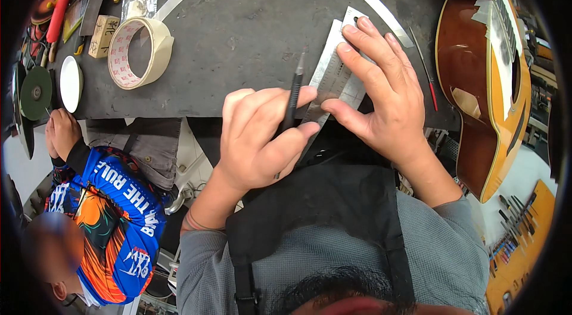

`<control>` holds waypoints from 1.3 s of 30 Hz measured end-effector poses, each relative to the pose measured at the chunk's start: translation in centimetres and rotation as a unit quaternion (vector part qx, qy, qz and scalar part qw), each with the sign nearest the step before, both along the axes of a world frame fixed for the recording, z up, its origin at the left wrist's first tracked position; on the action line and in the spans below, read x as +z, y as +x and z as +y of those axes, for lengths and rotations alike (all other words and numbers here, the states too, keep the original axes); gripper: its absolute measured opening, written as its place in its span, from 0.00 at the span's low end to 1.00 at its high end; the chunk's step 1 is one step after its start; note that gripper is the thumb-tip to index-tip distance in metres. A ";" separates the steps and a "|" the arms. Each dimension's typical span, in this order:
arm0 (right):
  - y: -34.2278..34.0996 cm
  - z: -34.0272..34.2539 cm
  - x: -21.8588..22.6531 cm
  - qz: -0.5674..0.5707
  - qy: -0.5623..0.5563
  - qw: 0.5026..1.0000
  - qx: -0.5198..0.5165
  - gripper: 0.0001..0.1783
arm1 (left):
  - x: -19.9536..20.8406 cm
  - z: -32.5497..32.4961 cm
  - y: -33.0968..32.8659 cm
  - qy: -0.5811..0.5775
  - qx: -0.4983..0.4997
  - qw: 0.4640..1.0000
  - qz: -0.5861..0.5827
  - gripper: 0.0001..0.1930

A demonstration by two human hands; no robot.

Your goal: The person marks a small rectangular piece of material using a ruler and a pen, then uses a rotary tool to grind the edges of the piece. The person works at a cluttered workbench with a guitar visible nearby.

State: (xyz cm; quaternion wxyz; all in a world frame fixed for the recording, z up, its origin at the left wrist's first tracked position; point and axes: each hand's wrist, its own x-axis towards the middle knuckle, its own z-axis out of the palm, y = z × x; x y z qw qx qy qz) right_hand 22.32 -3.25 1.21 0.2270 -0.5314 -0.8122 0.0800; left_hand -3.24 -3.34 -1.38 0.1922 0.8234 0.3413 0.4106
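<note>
My left hand (pixel 262 133) is closed round a slim black mechanical pencil (pixel 294 90), whose tapered metal tip points away from me. My right hand (pixel 384 77) lies with spread fingers on a steel ruler (pixel 336 80), fingertips near its far, holed end and thumb toward its near part. The ruler runs slantwise over the dark table's near edge. A pale strip (pixel 326 56) lies along its left side; its material is unclear. Just beyond my right fingers rests a curved pale blade-like strip (pixel 381 14). My left hand hovers beside the ruler, over the table edge.
A masking tape roll (pixel 161 56) stands left on the table (pixel 250 23), near a wooden block (pixel 103 36) and white oval dish (pixel 71 84). An acoustic guitar (pixel 471 94) borders the right side, beside a red-handled tool (pixel 431 86). A co-worker's hands (pixel 62 133) are at the left edge.
</note>
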 end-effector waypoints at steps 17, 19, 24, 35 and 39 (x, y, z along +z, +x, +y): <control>0.1 0.1 -0.1 0.003 -0.006 1.000 0.006 0.45 | -1.4 0.3 0.3 0.047 0.011 0.999 0.020 0.21; 0.1 0.1 -0.2 0.003 -0.006 1.000 0.007 0.45 | -1.5 0.2 0.2 0.048 0.010 0.999 0.021 0.21; 0.2 0.1 -0.2 0.004 -0.005 1.000 0.009 0.45 | -1.6 0.2 0.3 0.047 0.013 0.999 0.014 0.21; 0.1 0.1 -0.1 0.003 -0.005 1.000 0.007 0.43 | -1.5 0.1 0.2 0.040 0.014 0.999 0.022 0.22; 0.2 0.2 -0.2 0.003 -0.002 1.000 0.010 0.42 | -1.4 0.1 0.2 0.034 0.016 0.999 0.021 0.23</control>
